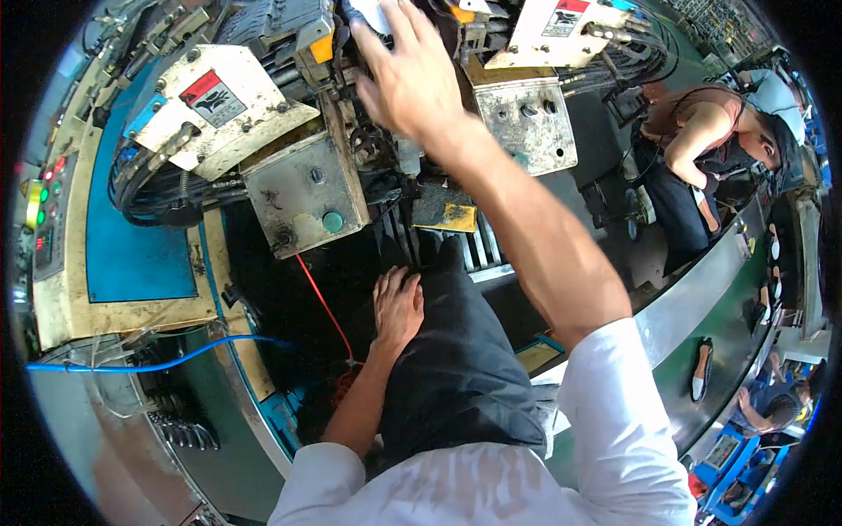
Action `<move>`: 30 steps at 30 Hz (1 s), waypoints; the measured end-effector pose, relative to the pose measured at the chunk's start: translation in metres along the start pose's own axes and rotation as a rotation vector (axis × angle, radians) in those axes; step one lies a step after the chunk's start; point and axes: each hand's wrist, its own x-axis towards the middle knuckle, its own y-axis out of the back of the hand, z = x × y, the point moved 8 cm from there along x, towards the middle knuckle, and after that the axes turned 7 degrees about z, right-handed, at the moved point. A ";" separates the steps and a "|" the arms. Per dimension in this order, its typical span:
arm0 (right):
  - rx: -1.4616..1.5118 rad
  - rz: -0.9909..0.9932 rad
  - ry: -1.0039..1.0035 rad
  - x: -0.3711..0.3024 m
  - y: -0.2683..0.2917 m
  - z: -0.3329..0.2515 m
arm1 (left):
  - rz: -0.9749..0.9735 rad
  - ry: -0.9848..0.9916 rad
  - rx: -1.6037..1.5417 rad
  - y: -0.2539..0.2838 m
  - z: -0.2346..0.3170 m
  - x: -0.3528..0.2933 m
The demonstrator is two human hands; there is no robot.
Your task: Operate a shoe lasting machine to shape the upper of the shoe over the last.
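My right hand reaches forward to the machine at the top of the view, its fingers stretched out and slightly smeared by motion. Beside its fingertips is a white and blue piece, cut off by the upper edge. Whether the hand touches this piece, I cannot tell. My left hand rests on my left thigh, with fingers extended and nothing in it. Between the two hands, low on the machine, sits a worn black and yellow pad.
Soiled metal plates and hoses flank the machine's middle. A control panel stands far left, with a blue hose below. On the right, a green conveyor carries a dark shoe; a co-worker leans over beside it.
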 end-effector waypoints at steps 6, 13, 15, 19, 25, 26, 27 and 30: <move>0.113 -0.434 -0.403 -0.263 0.034 -0.028 | -0.071 0.045 0.080 -0.005 0.001 0.010; 0.005 -0.928 -0.747 -0.403 0.044 -0.068 | -0.053 0.123 0.006 -0.001 -0.009 0.008; -0.021 -0.969 -0.739 -0.401 0.034 -0.064 | -0.064 0.152 -0.004 -0.002 -0.013 0.007; -0.051 -0.968 -0.701 -0.401 0.021 -0.062 | -0.105 0.227 0.008 -0.009 -0.020 0.013; -0.045 -1.001 -0.714 -0.402 0.000 -0.063 | -0.075 0.318 -0.042 -0.016 -0.035 0.014; -0.045 -0.990 -0.713 -0.402 -0.001 -0.063 | -0.072 0.328 -0.052 -0.017 -0.037 0.015; -0.046 -0.979 -0.711 -0.401 -0.002 -0.062 | -0.070 0.334 -0.056 -0.017 -0.035 0.017; -0.064 -1.047 -0.694 -0.402 -0.004 -0.059 | -0.088 0.354 -0.040 -0.018 -0.032 0.019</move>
